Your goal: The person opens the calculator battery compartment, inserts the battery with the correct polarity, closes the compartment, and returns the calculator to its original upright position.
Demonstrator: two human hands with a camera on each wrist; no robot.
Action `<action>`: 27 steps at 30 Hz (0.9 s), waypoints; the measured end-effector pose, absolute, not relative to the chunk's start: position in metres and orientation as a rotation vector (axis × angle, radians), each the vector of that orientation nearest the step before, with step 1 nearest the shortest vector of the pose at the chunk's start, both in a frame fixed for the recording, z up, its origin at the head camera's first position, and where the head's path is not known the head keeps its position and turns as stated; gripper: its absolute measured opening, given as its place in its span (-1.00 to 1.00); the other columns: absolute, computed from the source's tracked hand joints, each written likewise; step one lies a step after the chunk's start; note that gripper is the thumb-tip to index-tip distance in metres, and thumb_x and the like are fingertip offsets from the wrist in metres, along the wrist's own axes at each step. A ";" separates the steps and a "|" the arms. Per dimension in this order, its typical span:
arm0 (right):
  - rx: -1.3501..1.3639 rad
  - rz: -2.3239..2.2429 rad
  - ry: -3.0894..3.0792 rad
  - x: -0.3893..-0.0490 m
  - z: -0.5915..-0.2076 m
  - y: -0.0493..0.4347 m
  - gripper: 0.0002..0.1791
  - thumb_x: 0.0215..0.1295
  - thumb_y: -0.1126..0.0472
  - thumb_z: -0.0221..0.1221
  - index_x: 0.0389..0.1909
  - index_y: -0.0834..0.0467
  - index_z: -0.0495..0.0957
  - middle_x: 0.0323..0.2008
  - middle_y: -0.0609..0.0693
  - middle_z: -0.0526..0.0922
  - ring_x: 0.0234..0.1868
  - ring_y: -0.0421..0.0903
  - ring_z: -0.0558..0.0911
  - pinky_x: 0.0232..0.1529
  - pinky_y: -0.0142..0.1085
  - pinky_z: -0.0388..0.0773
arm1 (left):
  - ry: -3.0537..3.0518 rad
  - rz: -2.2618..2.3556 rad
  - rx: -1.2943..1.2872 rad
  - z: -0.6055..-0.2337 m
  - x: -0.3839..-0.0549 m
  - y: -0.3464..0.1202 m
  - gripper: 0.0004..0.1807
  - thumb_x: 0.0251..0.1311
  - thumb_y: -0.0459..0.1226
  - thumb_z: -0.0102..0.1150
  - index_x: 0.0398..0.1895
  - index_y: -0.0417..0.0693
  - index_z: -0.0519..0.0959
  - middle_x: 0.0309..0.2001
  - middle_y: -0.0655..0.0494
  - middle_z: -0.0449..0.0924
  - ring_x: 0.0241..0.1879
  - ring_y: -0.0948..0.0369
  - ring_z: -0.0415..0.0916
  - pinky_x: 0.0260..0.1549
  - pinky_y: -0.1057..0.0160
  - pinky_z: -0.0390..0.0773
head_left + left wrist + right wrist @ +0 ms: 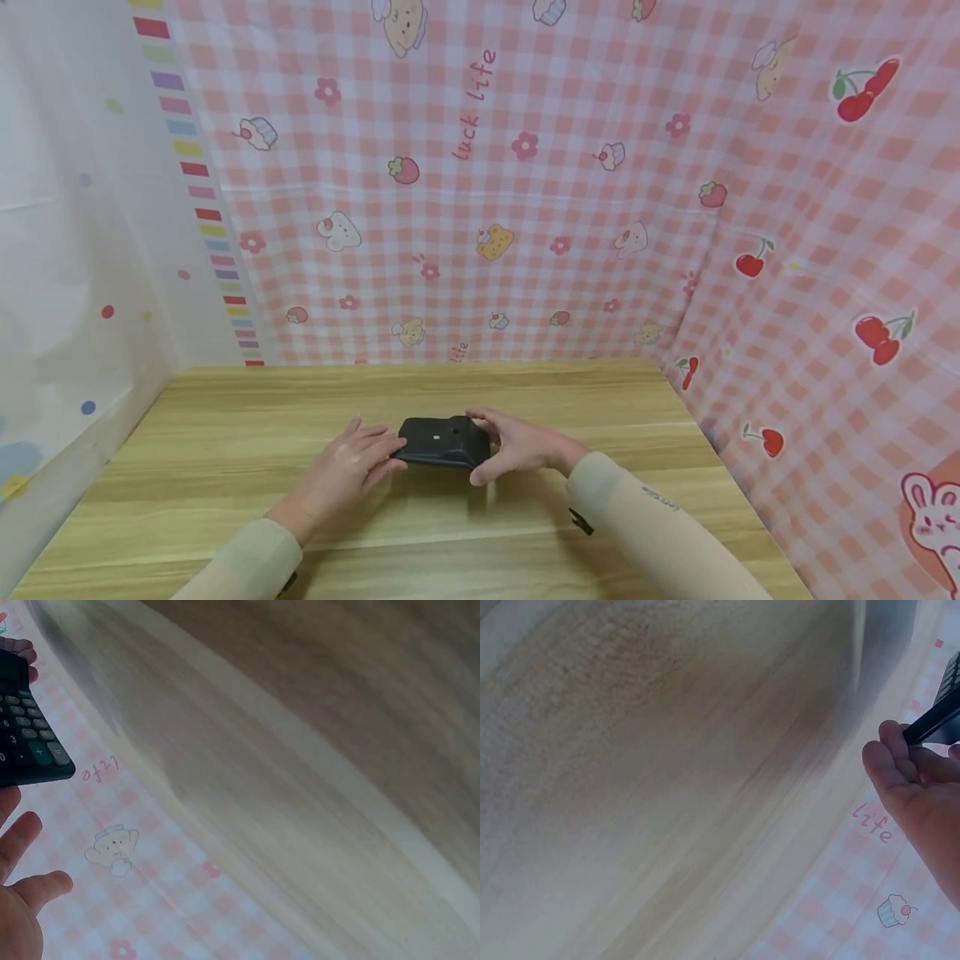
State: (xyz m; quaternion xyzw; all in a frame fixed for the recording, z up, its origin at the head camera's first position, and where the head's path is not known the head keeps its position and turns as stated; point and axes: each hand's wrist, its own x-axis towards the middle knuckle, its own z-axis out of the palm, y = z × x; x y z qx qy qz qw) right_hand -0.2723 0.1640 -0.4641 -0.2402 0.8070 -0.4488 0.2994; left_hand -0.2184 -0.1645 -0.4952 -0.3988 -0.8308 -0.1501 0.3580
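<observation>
A black calculator (435, 446) is held above the table with its back facing the head camera. My right hand (522, 446) grips its right end, thumb and fingers on opposite edges. My left hand (347, 465) is at the other end, its mostly straight fingers touching the edge. From the left wrist, grey and green keys show on the calculator (34, 746), with the left hand (19, 900) just below it, thumb spread away. The right wrist view catches only a corner of the calculator (936, 716) at the right hand's fingers (896, 761).
The wood-grain table (225, 417) extends around both hands. A pink checked cloth (450, 208) hangs behind it and continues along the right side. On the left hangs a white dotted cloth (90, 250).
</observation>
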 end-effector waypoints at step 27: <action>-0.599 -1.344 1.958 -0.274 -0.463 0.170 0.05 0.35 -0.09 0.45 0.70 0.12 0.12 0.60 0.24 0.33 0.57 0.18 0.43 0.55 0.09 0.43 | -2.399 -0.621 -0.790 -0.481 -0.214 -0.163 -0.73 0.22 -0.26 0.50 -0.03 -0.14 0.79 -0.19 0.02 0.88 -0.20 0.08 0.86 0.24 -0.27 0.59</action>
